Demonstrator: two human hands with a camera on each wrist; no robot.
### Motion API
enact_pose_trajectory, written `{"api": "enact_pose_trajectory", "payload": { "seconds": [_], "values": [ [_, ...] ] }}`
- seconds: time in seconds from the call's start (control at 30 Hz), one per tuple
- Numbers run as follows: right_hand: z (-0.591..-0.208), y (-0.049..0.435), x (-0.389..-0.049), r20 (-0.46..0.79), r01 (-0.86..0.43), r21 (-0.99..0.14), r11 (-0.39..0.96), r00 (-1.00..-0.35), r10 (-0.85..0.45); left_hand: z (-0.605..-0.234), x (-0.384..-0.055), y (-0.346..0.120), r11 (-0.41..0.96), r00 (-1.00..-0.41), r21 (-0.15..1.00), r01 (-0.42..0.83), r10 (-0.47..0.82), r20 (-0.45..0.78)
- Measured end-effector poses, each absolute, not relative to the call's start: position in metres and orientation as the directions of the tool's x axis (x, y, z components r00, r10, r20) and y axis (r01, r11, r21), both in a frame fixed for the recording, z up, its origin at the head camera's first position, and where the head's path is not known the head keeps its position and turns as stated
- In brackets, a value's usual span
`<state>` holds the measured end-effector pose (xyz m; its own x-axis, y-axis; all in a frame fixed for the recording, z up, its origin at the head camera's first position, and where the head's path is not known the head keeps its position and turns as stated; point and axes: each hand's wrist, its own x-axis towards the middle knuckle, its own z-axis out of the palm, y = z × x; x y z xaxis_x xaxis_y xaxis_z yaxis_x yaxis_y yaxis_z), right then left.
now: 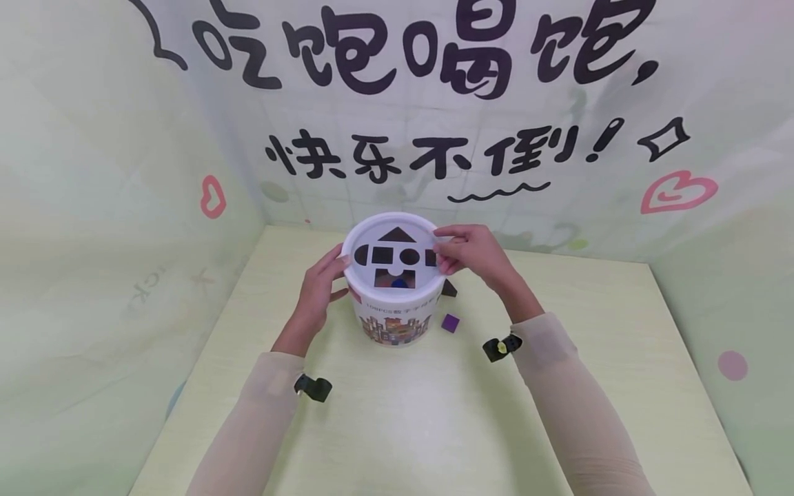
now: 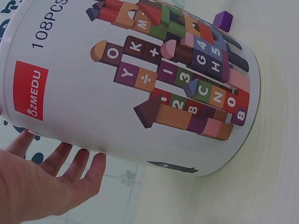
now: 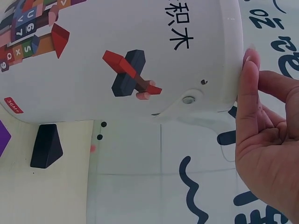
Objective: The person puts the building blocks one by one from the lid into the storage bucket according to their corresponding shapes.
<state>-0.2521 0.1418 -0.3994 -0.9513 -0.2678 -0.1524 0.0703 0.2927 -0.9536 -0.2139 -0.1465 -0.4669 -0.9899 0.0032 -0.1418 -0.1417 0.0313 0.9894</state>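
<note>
A white cylindrical toy block bucket (image 1: 397, 324) with printed pictures stands upright on the table, under a white lid (image 1: 397, 275) with several shaped holes. Blue shows through the front hole. On the left side my left hand (image 1: 318, 289) holds the bucket, its thumb at the lid's rim and its fingers round the wall. Those fingers (image 2: 96, 170) touch the wall in the left wrist view. Opposite it, my right hand (image 1: 476, 255) pinches the lid's edge with bent fingers. The right wrist view has its fingertips (image 3: 251, 60) right at the rim.
A purple cube (image 1: 450, 323) lies on the table (image 1: 397, 427) to the right of the bucket. Close behind it is a dark triangular block (image 3: 46, 147), partly hidden in the head view. Printed cloth walls (image 1: 397, 193) rise behind and at both sides.
</note>
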Motion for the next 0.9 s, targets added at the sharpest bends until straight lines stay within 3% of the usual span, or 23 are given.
{"api": "enact_pose_trajectory", "payload": {
  "seconds": [0.2,0.43,0.9],
  "values": [
    [-0.402,0.150,-0.250,-0.142,0.066,-0.954,0.293,-0.959,-0.247,-0.467,-0.213,-0.146,0.033,-0.990,0.990,-0.140,0.006,-0.140],
    [-0.412,0.161,-0.249,-0.123,0.080,-0.977,0.195,-0.969,-0.215,-0.464,-0.212,-0.146,0.039,-0.991,0.991,-0.129,0.015,-0.130],
    [-0.440,0.172,-0.253,-0.189,0.167,-0.977,0.134,-0.967,-0.170,-0.463,-0.212,-0.146,0.034,-0.991,0.990,-0.135,0.010,-0.135]
  ]
}}
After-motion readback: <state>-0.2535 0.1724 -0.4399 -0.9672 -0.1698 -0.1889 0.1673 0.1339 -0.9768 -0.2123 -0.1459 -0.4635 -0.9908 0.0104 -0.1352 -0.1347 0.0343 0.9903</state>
